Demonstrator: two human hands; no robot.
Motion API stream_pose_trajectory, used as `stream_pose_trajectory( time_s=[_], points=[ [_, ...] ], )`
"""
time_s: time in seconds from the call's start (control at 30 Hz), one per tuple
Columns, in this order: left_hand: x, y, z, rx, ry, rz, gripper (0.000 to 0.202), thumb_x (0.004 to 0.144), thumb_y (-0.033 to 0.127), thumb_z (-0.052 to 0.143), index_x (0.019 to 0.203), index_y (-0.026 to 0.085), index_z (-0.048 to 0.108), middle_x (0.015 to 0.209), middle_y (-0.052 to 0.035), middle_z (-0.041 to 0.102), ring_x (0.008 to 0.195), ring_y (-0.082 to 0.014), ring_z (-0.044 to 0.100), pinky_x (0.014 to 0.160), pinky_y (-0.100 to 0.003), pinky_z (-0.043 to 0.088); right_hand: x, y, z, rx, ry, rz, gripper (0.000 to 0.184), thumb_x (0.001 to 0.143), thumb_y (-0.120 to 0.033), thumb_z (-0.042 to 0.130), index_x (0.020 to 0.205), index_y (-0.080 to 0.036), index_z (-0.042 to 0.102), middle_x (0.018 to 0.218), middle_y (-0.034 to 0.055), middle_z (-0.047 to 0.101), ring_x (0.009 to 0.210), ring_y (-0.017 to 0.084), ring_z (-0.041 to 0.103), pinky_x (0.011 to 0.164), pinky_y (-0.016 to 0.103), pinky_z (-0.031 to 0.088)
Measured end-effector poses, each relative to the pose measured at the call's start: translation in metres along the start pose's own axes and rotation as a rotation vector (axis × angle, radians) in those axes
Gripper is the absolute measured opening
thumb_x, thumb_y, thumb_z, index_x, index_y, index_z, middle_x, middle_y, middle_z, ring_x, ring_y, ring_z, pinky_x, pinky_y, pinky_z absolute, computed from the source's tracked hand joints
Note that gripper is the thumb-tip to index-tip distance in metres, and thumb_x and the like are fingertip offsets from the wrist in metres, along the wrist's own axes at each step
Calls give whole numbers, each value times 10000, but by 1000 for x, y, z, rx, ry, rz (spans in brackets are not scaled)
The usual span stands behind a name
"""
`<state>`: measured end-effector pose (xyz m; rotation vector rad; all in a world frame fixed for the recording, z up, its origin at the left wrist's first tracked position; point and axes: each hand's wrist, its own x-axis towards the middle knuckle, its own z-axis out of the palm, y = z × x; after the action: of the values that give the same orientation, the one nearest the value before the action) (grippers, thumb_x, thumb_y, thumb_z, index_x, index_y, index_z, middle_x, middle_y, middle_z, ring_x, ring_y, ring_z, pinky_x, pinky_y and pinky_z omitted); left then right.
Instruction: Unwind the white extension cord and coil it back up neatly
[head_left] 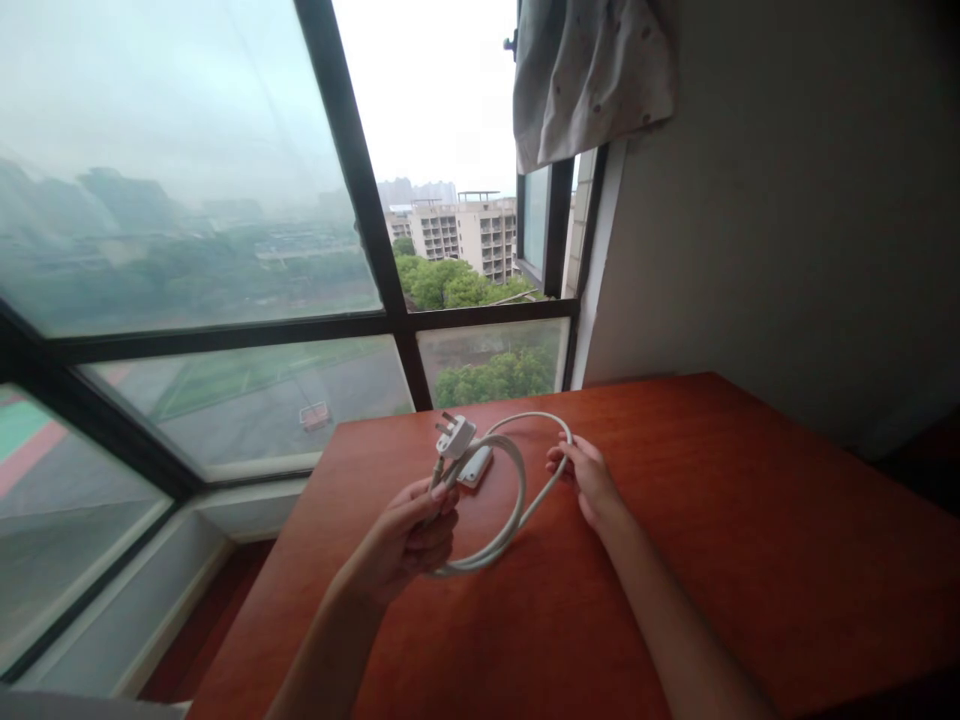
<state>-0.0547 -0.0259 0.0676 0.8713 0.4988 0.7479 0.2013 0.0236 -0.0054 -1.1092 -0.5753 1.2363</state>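
Observation:
My left hand (421, 530) is closed around one side of a looped white power cable (516, 510). Just above those fingers sticks up the cable's white plug (456, 437), its metal prongs pointing up and to the left. The thumb and fingers of my right hand (589, 475) pinch the far side of the loop, which arcs between both hands over the table. Behind the coil, a small white block (475, 466), perhaps a phone or an adapter, is partly hidden by the cable and plug.
A reddish-brown wooden table (712, 520) spans the space below my hands. Dark-framed windows (397, 300) rise beyond its far and left edges, one pane open. A patterned curtain (592, 80) hangs above, beside a grey wall (787, 220) on the right.

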Motion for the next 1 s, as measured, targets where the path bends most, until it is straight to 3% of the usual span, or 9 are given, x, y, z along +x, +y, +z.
stream_pose_trajectory(
  time_s=[0.3,0.57,0.8,1.0],
  points=[
    [-4,-6,-10,74,-22,-73,296,825,352,648,757,186,413,446,123,283,333,-12,144,341,-134,143,-1,-8,-5,-11,-75,-105,488,648,-321,710,1096,-150,616,709,-12,638,605,107,571,587,225,465],
    [-6,-2,-16,215,110,-63,271,818,366,661,848,179,466,468,127,262,364,-18,142,357,-139,115,-9,-16,-1,-178,-182,-345,451,763,-346,615,1172,-160,596,733,-11,609,595,117,536,599,264,469],
    [-2,2,-14,554,383,120,315,769,419,691,794,150,530,524,82,361,394,-34,271,378,-151,194,-13,-21,-2,-282,-193,-505,375,795,-306,568,1150,-194,615,825,5,609,619,116,541,604,268,475],
    [3,2,-19,937,473,320,294,800,407,627,694,143,553,582,37,414,528,-80,335,474,-184,261,-24,-30,1,-339,-257,-600,320,833,-319,567,1129,-221,640,870,13,642,670,132,585,656,290,492]
  ],
)
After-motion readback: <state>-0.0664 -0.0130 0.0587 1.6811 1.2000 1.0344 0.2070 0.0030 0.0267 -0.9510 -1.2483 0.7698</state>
